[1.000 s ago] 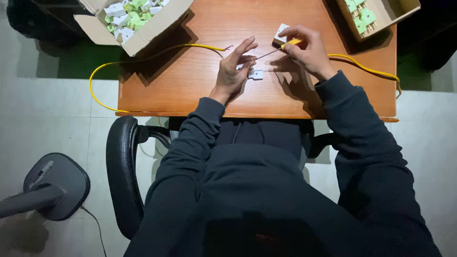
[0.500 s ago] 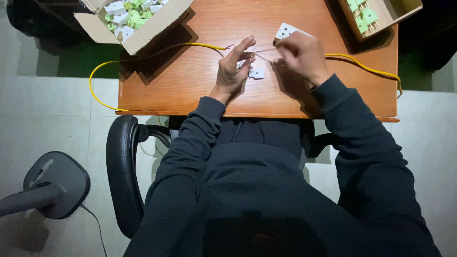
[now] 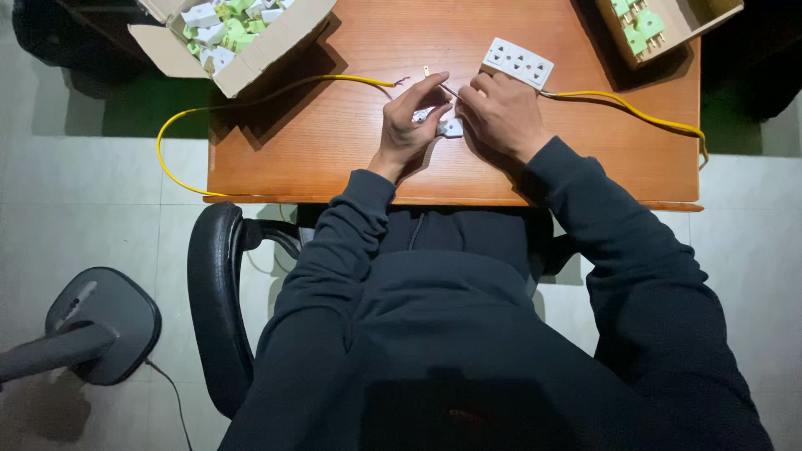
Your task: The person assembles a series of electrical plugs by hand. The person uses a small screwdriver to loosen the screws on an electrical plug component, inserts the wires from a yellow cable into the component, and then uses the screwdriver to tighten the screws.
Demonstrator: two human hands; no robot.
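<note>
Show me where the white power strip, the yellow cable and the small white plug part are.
white power strip (image 3: 518, 62), head view, on its socket face.
yellow cable (image 3: 180, 177), head view, on the loop hanging off the desk's left edge.
small white plug part (image 3: 451, 128), head view, on the bit showing between the hands.

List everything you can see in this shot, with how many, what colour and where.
Desk: one, orange-brown wood, upper middle.
Socket strip: one, white, on the desk just beyond the right hand.
Yellow cable: one length looping off the desk's left edge, bare end near the hands; another runs from the strip to the right edge.
Small white part: one, on the desk between the hands.
Thin tool: one, metal, pinched at the fingertips; kind unclear.
Left carton: one, cardboard, top left, holding white and green parts.
Right carton: one, cardboard, top right, green parts.
Chair: one, black, under the person.
Fan base: one, grey, floor lower left.
Left hand, right hand: together mid-desk, dark sleeves.
</note>
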